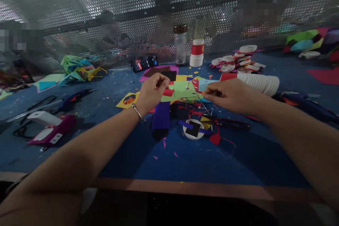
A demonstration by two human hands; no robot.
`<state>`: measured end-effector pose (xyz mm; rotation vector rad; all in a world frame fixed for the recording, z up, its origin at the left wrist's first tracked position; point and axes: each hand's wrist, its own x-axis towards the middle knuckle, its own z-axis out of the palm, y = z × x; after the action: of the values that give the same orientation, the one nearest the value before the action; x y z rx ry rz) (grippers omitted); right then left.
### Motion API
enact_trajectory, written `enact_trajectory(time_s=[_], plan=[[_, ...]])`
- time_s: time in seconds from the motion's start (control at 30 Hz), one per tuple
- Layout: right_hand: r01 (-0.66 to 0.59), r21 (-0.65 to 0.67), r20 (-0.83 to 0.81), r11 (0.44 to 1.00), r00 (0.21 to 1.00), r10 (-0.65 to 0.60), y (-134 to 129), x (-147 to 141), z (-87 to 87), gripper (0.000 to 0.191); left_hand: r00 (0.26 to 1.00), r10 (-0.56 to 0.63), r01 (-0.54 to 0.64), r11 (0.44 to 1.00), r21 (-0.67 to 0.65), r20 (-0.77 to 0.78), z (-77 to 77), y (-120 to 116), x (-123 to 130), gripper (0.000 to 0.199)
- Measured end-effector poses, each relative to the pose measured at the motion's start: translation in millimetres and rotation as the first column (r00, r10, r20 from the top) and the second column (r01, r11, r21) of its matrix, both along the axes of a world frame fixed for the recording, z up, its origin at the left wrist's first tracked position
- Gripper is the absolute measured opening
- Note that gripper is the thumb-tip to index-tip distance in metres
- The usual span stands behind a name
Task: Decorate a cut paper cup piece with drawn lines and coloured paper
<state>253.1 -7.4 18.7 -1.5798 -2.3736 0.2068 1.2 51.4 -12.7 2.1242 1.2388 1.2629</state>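
Note:
My left hand, with a bracelet at the wrist, is closed with thumb and fingers together over the paper scraps. A red piece of paper lies at its fingertips; I cannot tell whether they grip it. My right hand is closed in a pinch at the right of the pile, and what it holds, if anything, is too small to name. Between them spread light green paper sheets. Nearer me is a white round disc with a black square and purple strips, beside dark scissors.
A stack of paper cups lies behind my right wrist. Farther back stand a glass bottle, upright cups and a phone. On the left is a magenta power strip with a white plug. A purple paper strip lies centrally.

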Motion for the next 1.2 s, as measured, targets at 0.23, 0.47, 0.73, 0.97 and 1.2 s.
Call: enact_trajectory(time_s=[0.23, 0.47, 0.73, 0.97, 1.2], plan=[[0.13, 0.106, -0.033, 0.986, 0.991, -0.127, 7, 12, 3.4, 0.03, 0.993, 0.109, -0.108, 0.994, 0.028, -0.043, 3.5, 12, -11, 0.027], [0.169, 0.149, -0.041, 0.974, 0.986, -0.164, 9, 14, 2.6, 0.029, 0.951, 0.005, 0.015, 0.998, 0.064, -0.308, -7.6, 21, -12, 0.015], [0.152, 0.143, -0.048, 0.978, 0.988, -0.146, 11, 10, -1.0, 0.035, 0.808, -0.057, 0.081, 0.997, 0.016, -0.586, -17.0, 13, 9, 0.052], [0.113, 0.133, -0.011, 0.985, 0.994, -0.112, 9, 8, -1.4, 0.032, 0.786, -0.142, 0.209, 0.977, 0.042, -0.602, -15.4, 14, 9, 0.025], [0.107, 0.108, -0.03, 0.988, 0.994, -0.104, 8, 5, -1.5, 0.03, 0.829, -0.059, 0.185, 0.967, 0.173, -0.557, -11.5, 8, 11, 0.018]])
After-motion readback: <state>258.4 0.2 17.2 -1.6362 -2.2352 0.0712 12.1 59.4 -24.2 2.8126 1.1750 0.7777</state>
